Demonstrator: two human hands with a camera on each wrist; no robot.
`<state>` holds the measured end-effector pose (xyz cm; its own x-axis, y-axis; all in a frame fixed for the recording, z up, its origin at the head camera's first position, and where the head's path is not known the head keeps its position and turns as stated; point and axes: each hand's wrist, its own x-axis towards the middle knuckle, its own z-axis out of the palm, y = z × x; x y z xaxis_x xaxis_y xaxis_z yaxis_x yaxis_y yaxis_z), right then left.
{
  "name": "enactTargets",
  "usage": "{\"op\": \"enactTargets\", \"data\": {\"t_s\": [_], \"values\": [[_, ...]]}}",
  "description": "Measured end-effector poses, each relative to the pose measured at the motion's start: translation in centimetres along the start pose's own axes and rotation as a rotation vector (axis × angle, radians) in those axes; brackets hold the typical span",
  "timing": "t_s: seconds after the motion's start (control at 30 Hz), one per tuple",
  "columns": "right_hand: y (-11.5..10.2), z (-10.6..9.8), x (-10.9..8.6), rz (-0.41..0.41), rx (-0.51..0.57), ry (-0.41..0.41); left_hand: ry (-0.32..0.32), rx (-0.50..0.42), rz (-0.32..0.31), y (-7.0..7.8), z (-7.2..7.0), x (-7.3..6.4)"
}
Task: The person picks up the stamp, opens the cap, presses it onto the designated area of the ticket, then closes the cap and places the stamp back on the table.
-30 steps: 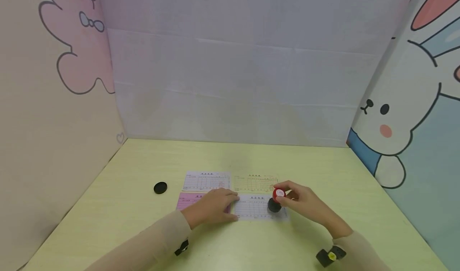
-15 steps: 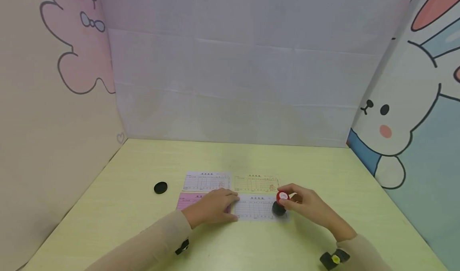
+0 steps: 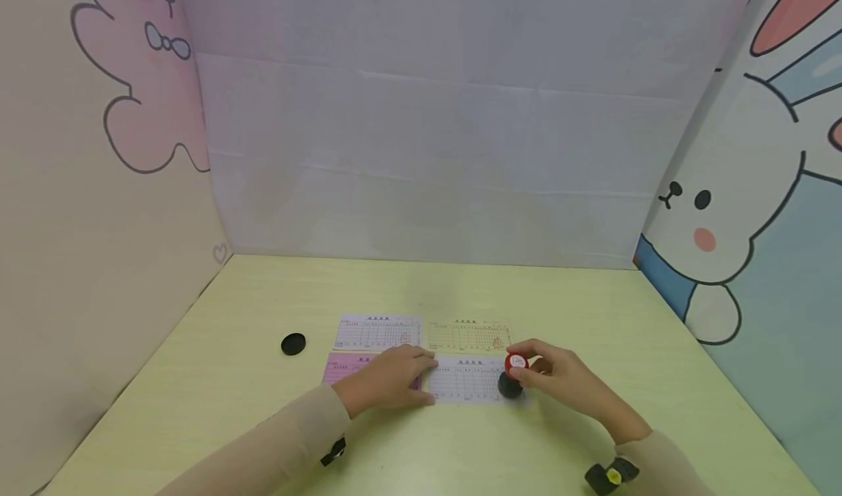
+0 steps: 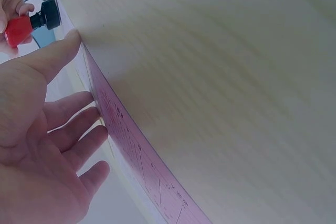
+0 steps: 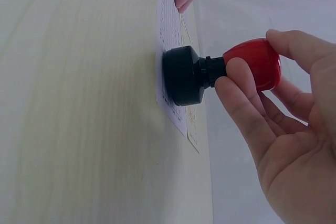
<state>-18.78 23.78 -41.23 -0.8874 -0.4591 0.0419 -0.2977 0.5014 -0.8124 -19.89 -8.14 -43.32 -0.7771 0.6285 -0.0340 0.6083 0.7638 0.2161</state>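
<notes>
Shifted slightly right and nearer, the red-handled stamp point(image 5: 211, 70), pinched in the right hand point(image 3: 555, 374), seems aligned on the white form point(image 3: 463, 380), the left hand point(image 3: 383, 379) outstretched at its edge.

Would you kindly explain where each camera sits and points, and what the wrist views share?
Head: on the head, facing forward and down at a pale yellow-green wooden table; left hand, right hand and beige sleeves show.
Left wrist: on that wrist, looking along a pink rectangular paper slip; left hand and part of right hand show.
Right wrist: on that wrist, facing a round black red-handled stamp; right hand and part of left hand show.
Shared: stamp and both hands.
</notes>
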Motion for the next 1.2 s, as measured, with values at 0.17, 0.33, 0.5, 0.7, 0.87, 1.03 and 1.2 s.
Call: {"op": "enactTargets", "data": {"t_s": [0.17, 0.33, 0.5, 0.7, 0.87, 1.03, 1.2], "values": [[0.1, 0.1, 0.0, 0.000, -0.005, -0.001, -0.003, -0.001, 0.000, 0.0, 0.0, 0.0], [0.4, 0.1, -0.1, 0.005, -0.010, 0.000, -0.007, 0.000, -0.003, 0.0, 0.0, 0.1], [0.6, 0.1, -0.1, 0.013, -0.004, -0.003, -0.001, -0.008, 0.004, 0.0, 0.0, 0.0], [0.7, 0.1, -0.1, 0.015, 0.032, -0.021, 0.003, 0.002, 0.006, -0.1, 0.2, 0.0], [1.1, 0.1, -0.1, 0.017, 0.058, -0.035, 0.003, -0.003, 0.008, 0.0, 0.1, -0.1], [1.5, 0.1, -0.1, -0.003, 0.067, -0.041, 0.003, -0.001, 0.007, 0.1, 0.0, -0.1], [1.8, 0.1, 0.0, -0.016, 0.090, -0.050, 0.010, 0.000, 0.015, 0.1, -0.1, -0.1]]}}
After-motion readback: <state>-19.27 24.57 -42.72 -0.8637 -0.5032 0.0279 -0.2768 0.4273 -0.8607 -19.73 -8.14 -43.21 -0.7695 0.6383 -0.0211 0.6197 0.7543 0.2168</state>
